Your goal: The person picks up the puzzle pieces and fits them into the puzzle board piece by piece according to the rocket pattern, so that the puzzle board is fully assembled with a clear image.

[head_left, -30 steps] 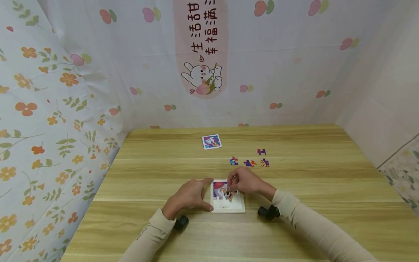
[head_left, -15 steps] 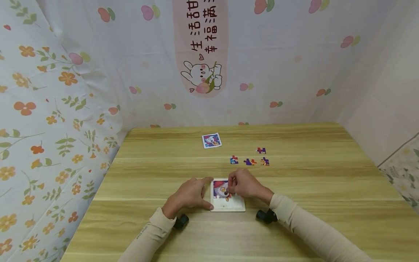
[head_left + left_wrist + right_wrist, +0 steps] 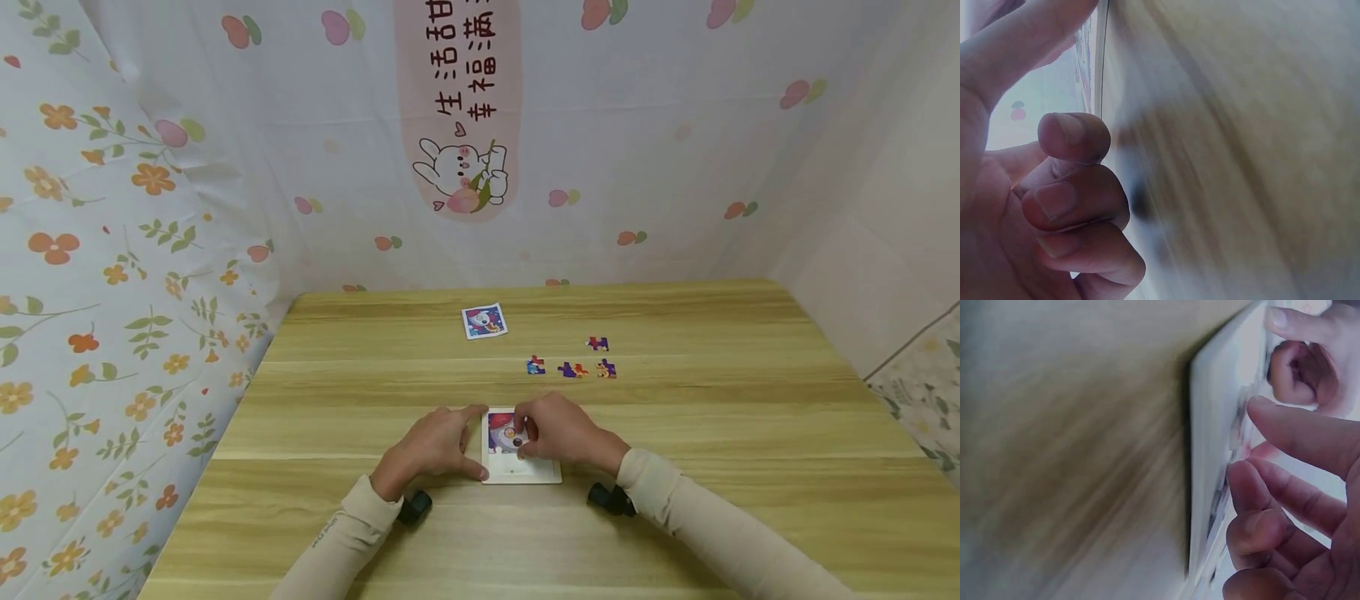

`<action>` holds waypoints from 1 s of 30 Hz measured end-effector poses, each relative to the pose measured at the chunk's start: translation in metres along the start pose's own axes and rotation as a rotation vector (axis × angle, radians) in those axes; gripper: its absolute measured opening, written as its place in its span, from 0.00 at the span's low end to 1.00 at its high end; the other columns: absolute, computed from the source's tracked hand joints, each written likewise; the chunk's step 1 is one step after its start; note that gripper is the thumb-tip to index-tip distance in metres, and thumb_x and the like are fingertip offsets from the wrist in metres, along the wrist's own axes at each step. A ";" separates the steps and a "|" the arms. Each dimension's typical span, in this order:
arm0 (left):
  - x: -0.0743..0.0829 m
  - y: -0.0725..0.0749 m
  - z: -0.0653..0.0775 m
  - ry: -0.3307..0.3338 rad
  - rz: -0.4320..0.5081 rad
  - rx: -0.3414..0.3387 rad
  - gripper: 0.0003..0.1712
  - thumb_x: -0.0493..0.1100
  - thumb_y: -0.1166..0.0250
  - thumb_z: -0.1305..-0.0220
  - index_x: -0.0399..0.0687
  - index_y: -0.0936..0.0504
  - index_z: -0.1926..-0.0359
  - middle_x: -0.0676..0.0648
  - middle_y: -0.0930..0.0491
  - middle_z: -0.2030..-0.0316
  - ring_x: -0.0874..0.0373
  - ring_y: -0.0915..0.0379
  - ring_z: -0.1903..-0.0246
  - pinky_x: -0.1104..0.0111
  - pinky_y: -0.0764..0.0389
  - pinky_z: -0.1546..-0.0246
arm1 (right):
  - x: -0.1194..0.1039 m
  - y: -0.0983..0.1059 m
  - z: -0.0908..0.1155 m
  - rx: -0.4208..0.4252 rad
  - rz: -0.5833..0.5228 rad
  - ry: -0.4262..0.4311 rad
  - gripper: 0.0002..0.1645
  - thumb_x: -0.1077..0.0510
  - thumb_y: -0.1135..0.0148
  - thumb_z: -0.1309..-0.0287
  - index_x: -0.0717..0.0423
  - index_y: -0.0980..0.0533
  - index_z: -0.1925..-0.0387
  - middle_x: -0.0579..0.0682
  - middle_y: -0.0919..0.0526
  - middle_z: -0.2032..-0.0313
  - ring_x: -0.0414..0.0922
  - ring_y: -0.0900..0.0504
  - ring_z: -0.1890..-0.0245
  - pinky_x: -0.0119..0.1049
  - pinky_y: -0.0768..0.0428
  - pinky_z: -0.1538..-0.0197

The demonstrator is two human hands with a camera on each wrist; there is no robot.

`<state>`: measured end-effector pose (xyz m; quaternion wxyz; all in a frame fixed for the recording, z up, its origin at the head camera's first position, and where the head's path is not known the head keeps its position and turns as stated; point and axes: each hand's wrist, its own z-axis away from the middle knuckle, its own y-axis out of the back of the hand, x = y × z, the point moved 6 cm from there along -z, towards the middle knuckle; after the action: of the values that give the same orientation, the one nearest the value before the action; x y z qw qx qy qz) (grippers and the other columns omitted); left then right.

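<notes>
A small white puzzle board [image 3: 534, 477] lies on the table, its upper left filled with a purple, red and grey cartoon picture [image 3: 501, 428]. At the board's left side is my left hand [image 3: 435, 443], index fingertip at the upper corner and thumb at the lower one. In the left wrist view its other fingers curl beside the board edge [image 3: 1102, 69]. My right hand [image 3: 567, 429] reaches over the board's right half. Its thumb and index finger bend around a puzzle piece [image 3: 1237, 432] low on the board, mostly hidden by the fingers in the head view.
Several loose puzzle pieces lie beyond the board to the right, among them a purple-orange one [image 3: 573, 370] and a red-purple one [image 3: 597, 343]. A square picture card [image 3: 484, 322] rests near the back edge of the wooden table [image 3: 360, 358]. A printed curtain [image 3: 315, 150] hangs behind.
My right hand's fingertips have shifted a little left and toward me over the board, and thumb and index have spread apart. My left hand keeps its place at the board's left side.
</notes>
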<state>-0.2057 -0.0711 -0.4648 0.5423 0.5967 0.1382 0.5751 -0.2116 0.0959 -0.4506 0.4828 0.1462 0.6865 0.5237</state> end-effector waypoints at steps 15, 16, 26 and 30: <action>0.000 0.000 0.000 0.024 0.011 -0.003 0.53 0.55 0.17 0.57 0.51 0.29 0.30 0.55 0.29 0.82 0.61 0.36 0.82 0.69 0.40 0.81 | 0.021 0.023 -0.005 0.152 0.066 -0.071 0.08 0.57 0.25 0.47 0.52 0.19 0.71 0.42 0.21 0.78 0.35 0.29 0.78 0.28 0.31 0.73; 0.000 0.000 0.000 0.023 0.009 -0.001 0.53 0.55 0.17 0.57 0.51 0.29 0.30 0.55 0.29 0.82 0.61 0.36 0.82 0.69 0.40 0.80 | 0.026 0.026 -0.006 0.167 0.061 -0.083 0.07 0.57 0.25 0.47 0.52 0.19 0.72 0.42 0.20 0.78 0.36 0.29 0.78 0.28 0.30 0.73; 0.000 0.000 0.000 0.000 0.006 0.019 0.54 0.55 0.16 0.58 0.49 0.29 0.30 0.55 0.29 0.83 0.62 0.35 0.81 0.70 0.39 0.80 | 0.086 0.052 -0.011 0.243 -0.025 -0.180 0.07 0.60 0.27 0.46 0.56 0.19 0.73 0.48 0.18 0.78 0.39 0.26 0.79 0.31 0.29 0.72; -0.001 0.000 0.000 -0.008 0.011 0.023 0.54 0.54 0.16 0.59 0.48 0.29 0.30 0.55 0.29 0.84 0.62 0.35 0.82 0.70 0.39 0.81 | 0.105 0.060 -0.010 0.276 -0.017 -0.204 0.06 0.60 0.27 0.46 0.57 0.18 0.73 0.49 0.17 0.76 0.40 0.24 0.78 0.32 0.28 0.70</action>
<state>-0.2056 -0.0716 -0.4653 0.5327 0.6059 0.1396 0.5741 -0.2898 0.1884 -0.4525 0.5296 0.2577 0.7007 0.4026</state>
